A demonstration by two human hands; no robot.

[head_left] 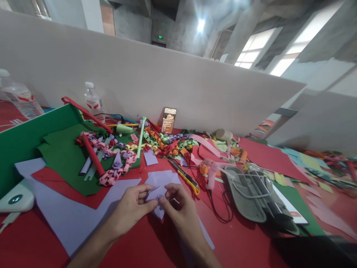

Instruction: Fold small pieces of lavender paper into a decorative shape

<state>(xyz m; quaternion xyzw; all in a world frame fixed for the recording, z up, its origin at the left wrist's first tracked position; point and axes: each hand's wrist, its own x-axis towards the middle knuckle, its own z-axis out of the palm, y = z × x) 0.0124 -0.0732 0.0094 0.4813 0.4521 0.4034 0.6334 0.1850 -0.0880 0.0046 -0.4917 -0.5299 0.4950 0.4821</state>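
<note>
Both my hands meet over a small folded piece of lilac paper on the red table. My left hand pinches its left side with thumb and fingers. My right hand pinches its right side, fingers curled down onto the fold. A larger lilac paper scrap lies just behind the hands. A yellow utility knife rests to the right of it.
Paper chains in several colours, green sheets, a red rolled tube, a phone leaning on the white partition, two water bottles, a glue gun with cable, and a grey tray crowd the table.
</note>
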